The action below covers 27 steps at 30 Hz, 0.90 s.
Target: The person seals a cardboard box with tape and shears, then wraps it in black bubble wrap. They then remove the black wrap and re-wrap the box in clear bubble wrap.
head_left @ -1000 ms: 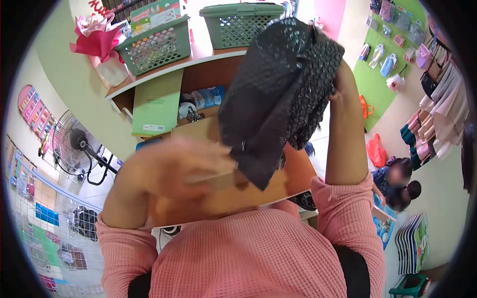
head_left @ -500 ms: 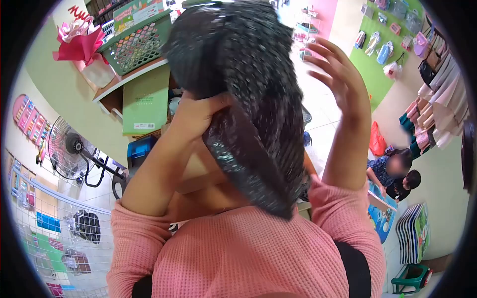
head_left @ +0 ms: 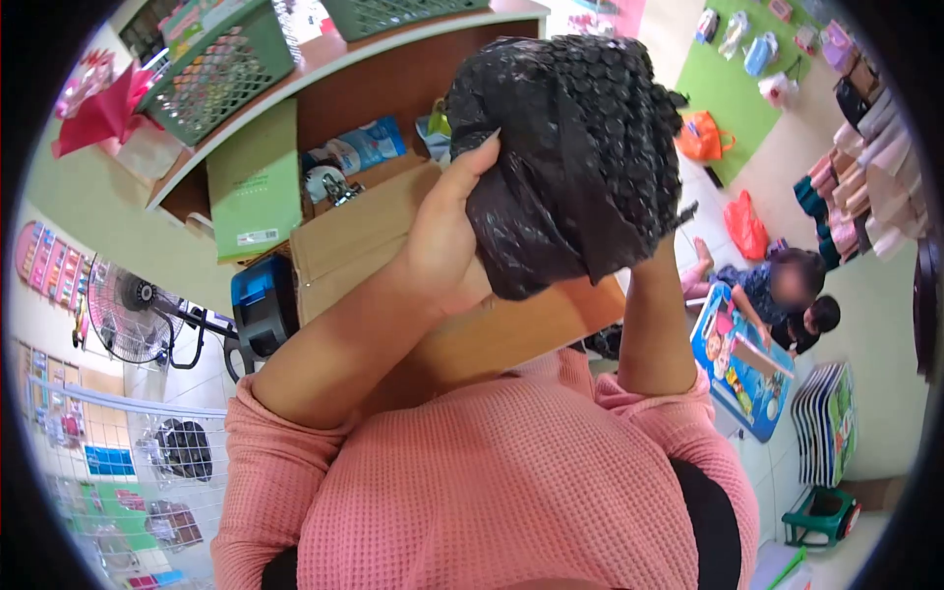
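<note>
A bundle wrapped in black bubble wrap [head_left: 615, 128] and smooth black plastic is raised in front of my chest. My left hand [head_left: 450, 231] grips its left side, with the thumb pressed on the near face and the other fingers out of sight. My right wrist [head_left: 651, 264] runs up behind the bundle's lower right. The right hand's fingers are hidden there, so their grip cannot be seen. Below and behind the bundle is a brown cardboard box [head_left: 369, 231] on the desk.
A shelf [head_left: 324, 64] carries green baskets [head_left: 231, 84]. Beside the box are a green folder [head_left: 254, 187] and a blue-black device [head_left: 264, 305]. A fan [head_left: 138, 293] and wire rack [head_left: 128, 413] stand left. At right, two people sit by a blue low table [head_left: 737, 364].
The bundle has moved right and turned, its loose plastic now folded against it. My right hand, open and apart before, has gone behind the bundle. My left hand keeps its grip.
</note>
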Motion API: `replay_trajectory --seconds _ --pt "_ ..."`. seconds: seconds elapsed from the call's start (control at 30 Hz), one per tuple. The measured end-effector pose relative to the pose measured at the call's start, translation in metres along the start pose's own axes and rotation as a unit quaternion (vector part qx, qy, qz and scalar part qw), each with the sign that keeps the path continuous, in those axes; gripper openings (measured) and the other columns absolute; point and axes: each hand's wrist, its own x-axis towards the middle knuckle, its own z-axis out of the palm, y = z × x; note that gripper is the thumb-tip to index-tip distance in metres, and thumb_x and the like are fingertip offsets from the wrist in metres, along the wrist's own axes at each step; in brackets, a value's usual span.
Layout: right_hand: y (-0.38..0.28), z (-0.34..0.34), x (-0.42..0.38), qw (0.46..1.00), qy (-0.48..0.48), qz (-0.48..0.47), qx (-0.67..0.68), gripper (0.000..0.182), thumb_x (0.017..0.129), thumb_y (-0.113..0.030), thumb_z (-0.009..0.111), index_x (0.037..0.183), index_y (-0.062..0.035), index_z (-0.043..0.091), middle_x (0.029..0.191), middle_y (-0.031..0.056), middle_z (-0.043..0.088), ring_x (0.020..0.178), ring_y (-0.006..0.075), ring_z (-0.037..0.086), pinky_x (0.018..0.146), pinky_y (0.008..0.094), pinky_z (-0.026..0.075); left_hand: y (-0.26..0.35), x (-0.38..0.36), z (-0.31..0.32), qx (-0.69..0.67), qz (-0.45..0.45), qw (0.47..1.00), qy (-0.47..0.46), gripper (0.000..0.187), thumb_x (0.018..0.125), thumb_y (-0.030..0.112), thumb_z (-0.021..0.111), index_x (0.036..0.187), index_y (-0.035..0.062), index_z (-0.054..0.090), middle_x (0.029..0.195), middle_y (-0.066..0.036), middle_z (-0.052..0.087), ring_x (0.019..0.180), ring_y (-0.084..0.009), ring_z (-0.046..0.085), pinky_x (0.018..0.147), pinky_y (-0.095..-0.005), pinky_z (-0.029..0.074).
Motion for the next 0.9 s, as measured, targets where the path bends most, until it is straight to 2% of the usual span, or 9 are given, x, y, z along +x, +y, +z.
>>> replay_trajectory --seconds 0.07,0.13,0.33,0.37,0.5,0.63,0.73,0.77,0.9 --pt "0.011 -0.002 -0.005 0.98 0.195 0.031 -0.021 0.054 0.078 -0.014 0.08 0.126 -0.002 0.058 0.117 0.0142 0.062 0.115 0.0285 0.059 0.106 0.0451 0.044 -0.008 0.003 0.0 0.013 -0.022 1.0 0.001 0.051 0.107 0.036 0.042 0.144 0.002 0.046 0.143 -0.014 0.057 0.128 -0.0315 0.057 0.112 -0.0477 0.043" --pt "0.015 -0.012 -0.02 0.791 0.284 0.297 0.454 0.06 0.078 -0.003 0.079 0.132 -0.0017 0.052 0.114 0.0111 0.062 0.109 0.0242 0.062 0.101 0.0432 0.047 -0.02 0.001 0.007 0.216 0.037 0.968 0.122 0.046 0.107 0.029 0.044 0.144 0.0021 0.047 0.143 -0.012 0.057 0.129 -0.0308 0.057 0.112 -0.0485 0.044" --pt "-0.04 -0.033 -0.055 0.747 0.124 0.308 0.576 0.072 0.078 -0.005 0.082 0.141 -0.0002 0.047 0.129 0.0135 0.061 0.117 0.0226 0.06 0.104 0.0393 0.046 -0.048 0.003 -0.023 0.051 0.012 0.991 0.123 0.035 0.102 0.021 0.059 0.131 0.0025 0.059 0.128 -0.007 0.066 0.118 -0.0243 0.063 0.102 -0.0413 0.05" --pt "-0.02 -0.049 -0.073 0.812 -0.003 0.339 0.475 0.089 0.071 -0.008 0.089 0.146 0.0013 0.042 0.141 0.0136 0.056 0.123 0.0217 0.057 0.109 0.039 0.044 -0.053 0.002 -0.027 0.048 0.001 0.991 0.124 0.035 0.102 0.021 0.059 0.131 0.0025 0.059 0.128 -0.007 0.066 0.118 -0.0243 0.063 0.102 -0.0413 0.05" --pt "-0.065 -0.039 -0.068 0.903 0.021 0.163 0.398 0.087 0.058 -0.004 0.092 0.135 0.0039 0.054 0.132 0.0099 0.063 0.127 0.0214 0.053 0.111 0.0396 0.041 -0.071 -0.004 -0.018 0.195 -0.011 0.967 0.161 0.035 0.1 0.02 0.062 0.131 0.0022 0.059 0.124 -0.011 0.067 0.109 -0.0233 0.066 0.095 -0.0357 0.052" --pt "-0.041 -0.056 -0.092 0.865 0.194 0.297 0.354 0.071 0.066 0.0 0.08 0.133 0.0008 0.058 0.132 0.0112 0.063 0.123 0.026 0.058 0.107 0.0417 0.045 -0.065 -0.004 -0.013 0.43 -0.221 0.869 0.102 0.05 0.096 0.013 0.061 0.143 0.0026 0.047 0.142 -0.013 0.052 0.124 -0.0203 0.057 0.1 -0.0324 0.049" --pt "-0.018 -0.132 -0.114 0.801 0.309 0.298 0.416 0.071 0.067 0.001 0.077 0.135 0.0002 0.056 0.131 0.0125 0.063 0.118 0.0312 0.062 0.1 0.0467 0.052 -0.055 -0.034 -0.008 0.41 -0.167 0.892 0.093 0.056 0.091 0.019 0.069 0.14 -0.0029 0.05 0.141 -0.015 0.052 0.121 -0.021 0.058 0.097 -0.0316 0.049" --pt "0.003 -0.181 -0.149 0.928 0.177 0.269 0.189 0.073 0.066 -0.003 0.079 0.134 0.0 0.056 0.127 0.0117 0.066 0.115 0.03 0.064 0.101 0.0436 0.05 -0.045 -0.045 -0.007 0.383 -0.197 0.898 0.085 0.053 0.091 0.016 0.071 0.138 -0.0016 0.054 0.139 -0.013 0.052 0.12 -0.0184 0.056 0.096 -0.0311 0.048" --pt "-0.016 -0.236 -0.183 0.923 0.136 0.341 -0.118 0.075 0.063 -0.01 0.082 0.133 -0.0015 0.057 0.123 0.0122 0.068 0.112 0.0287 0.065 0.1 0.039 0.049 -0.003 -0.09 -0.04 0.406 -0.243 0.881 0.006 0.053 0.086 0.018 0.075 0.131 -0.0058 0.057 0.125 -0.015 0.06 0.11 -0.0202 0.059 0.095 -0.0341 0.047"
